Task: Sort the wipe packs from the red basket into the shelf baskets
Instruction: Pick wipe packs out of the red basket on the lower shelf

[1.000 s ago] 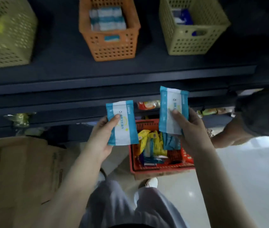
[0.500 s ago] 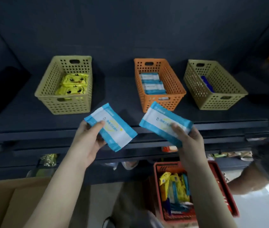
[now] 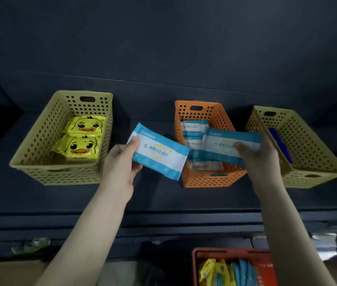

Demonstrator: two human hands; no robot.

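My left hand [image 3: 122, 162] grips a blue-and-white wipe pack [image 3: 159, 154] just left of the orange basket [image 3: 208, 178] on the shelf. A second, matching pack [image 3: 225, 146] is held by my right hand [image 3: 260, 155] over the orange basket's opening; it is blurred. Inside the orange basket lie more blue-and-white packs [image 3: 194, 129]. The left yellow basket [image 3: 39, 170] holds two yellow duck packs [image 3: 81, 139]. The right yellow basket [image 3: 316, 178] holds a dark blue pack [image 3: 281, 143]. The red basket [image 3: 264, 265] with yellow and blue packs sits below at the bottom edge.
The three baskets stand on a dark shelf [image 3: 163, 199] with a dark back wall. Cardboard [image 3: 2, 275] shows at the bottom left. A crumpled wrapper [image 3: 31, 244] lies on a lower ledge at the left.
Both hands rose from the red basket to the shelf, each carrying a blue-and-white pack. The right pack now hangs over the orange basket, the left beside it.
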